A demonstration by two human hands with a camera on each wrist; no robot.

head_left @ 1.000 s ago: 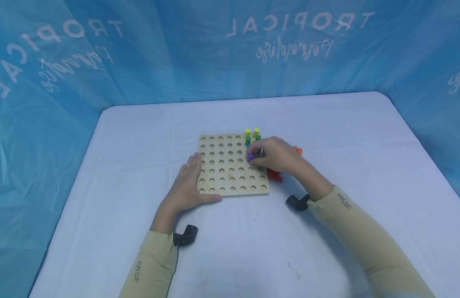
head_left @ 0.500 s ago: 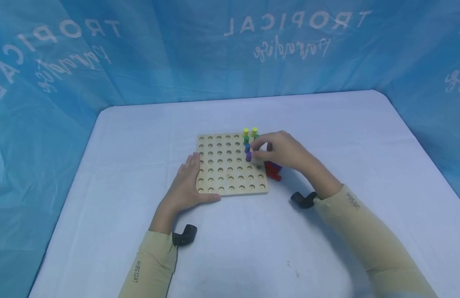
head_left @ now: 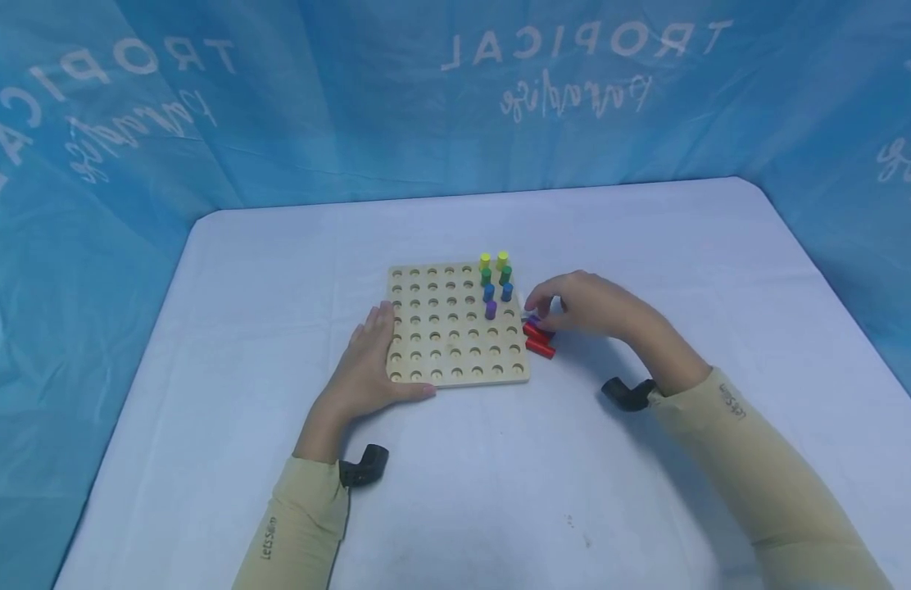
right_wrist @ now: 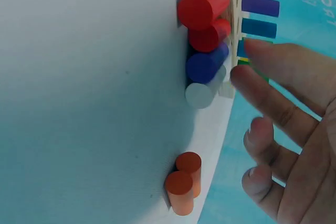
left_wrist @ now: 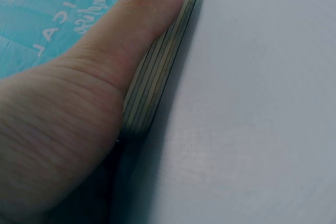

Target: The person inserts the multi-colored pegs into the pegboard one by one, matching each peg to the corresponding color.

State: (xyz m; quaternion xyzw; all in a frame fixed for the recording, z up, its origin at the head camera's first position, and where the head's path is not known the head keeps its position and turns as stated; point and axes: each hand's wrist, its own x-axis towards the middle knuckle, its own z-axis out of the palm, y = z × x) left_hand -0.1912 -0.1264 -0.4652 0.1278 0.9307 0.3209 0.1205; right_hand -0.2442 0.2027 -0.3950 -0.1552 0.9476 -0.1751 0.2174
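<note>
Filling wooden pegboard [head_left: 455,328]: seven pegs seated at far right corner, yellow pair [head_left: 493,260], green, blue, one purple peg [head_left: 491,309]; most holes empty. Right hand [head_left: 584,305], fingers relaxed and apart, holding nothing, hovers over loose pegs [right_wrist: 206,40] on surface just right of board. Left hand [head_left: 367,369] flat, steadying board's near-left edge.

In the head view, the right hand [head_left: 584,305] hides the orange pegs [right_wrist: 184,182] and part of the loose pegs.
</note>
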